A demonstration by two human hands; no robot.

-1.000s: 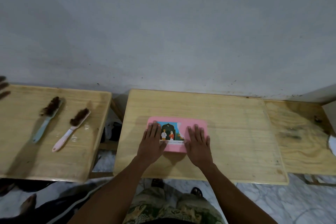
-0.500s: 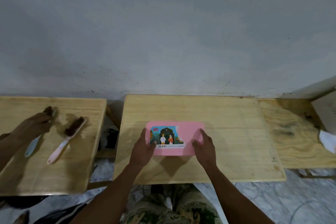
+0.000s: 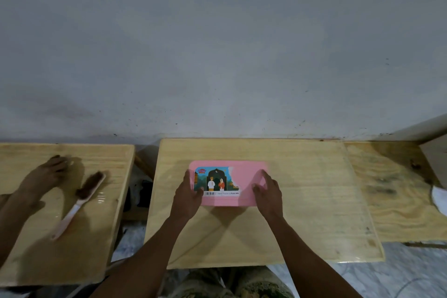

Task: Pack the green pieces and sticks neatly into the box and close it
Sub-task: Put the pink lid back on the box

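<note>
A pink box with its lid on and a picture label lies flat on the middle wooden table. My left hand grips the box's left end, thumb on the lid by the label and fingers down its side. My right hand holds the right front corner, with thumb and index finger lying on the lid; this hand is slightly blurred. No green pieces or sticks are visible.
On the left table lies a pink-handled brush, and another person's hand rests beside it. A third table adjoins on the right with something white at its edge. A grey wall stands behind.
My hands slid from lying flat on the lid out to the box's two ends. On the left table another person's hand came in, and only one brush now shows there.
</note>
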